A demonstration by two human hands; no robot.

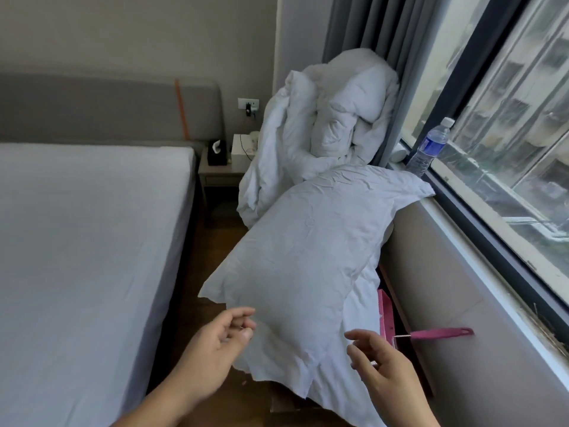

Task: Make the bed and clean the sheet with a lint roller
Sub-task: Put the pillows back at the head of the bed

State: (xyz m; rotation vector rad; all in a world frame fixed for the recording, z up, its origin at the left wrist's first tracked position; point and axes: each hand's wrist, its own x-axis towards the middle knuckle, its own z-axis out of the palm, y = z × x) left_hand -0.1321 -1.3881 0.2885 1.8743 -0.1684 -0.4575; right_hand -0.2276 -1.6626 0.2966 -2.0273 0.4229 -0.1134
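1. The left hand (220,335) was held out low in the frame, fingers loosely curled, thumb near the fingertips; nothing was gripped in it, and it lay just beside the near corner of a white pillow (308,257).
2. The right hand (380,362) was held out on the other side of that corner, fingers relaxed and spread a little; nothing was held in it.
3. The pillow was seen lying slantwise between the bed and the window wall, its far corner resting on the window ledge (480,257), with a second pillow partly hidden beneath it.
4. A bundled white duvet (323,124) was piled upright behind the pillow, against grey curtains (369,29).
5. The pink lint roller (431,332) was propped by the wall under the ledge, to the right of the pillows, its handle pointing right.
6. The bed (77,241), at left, was covered by a smooth white sheet.
7. A water bottle (429,147) was stood on the ledge.
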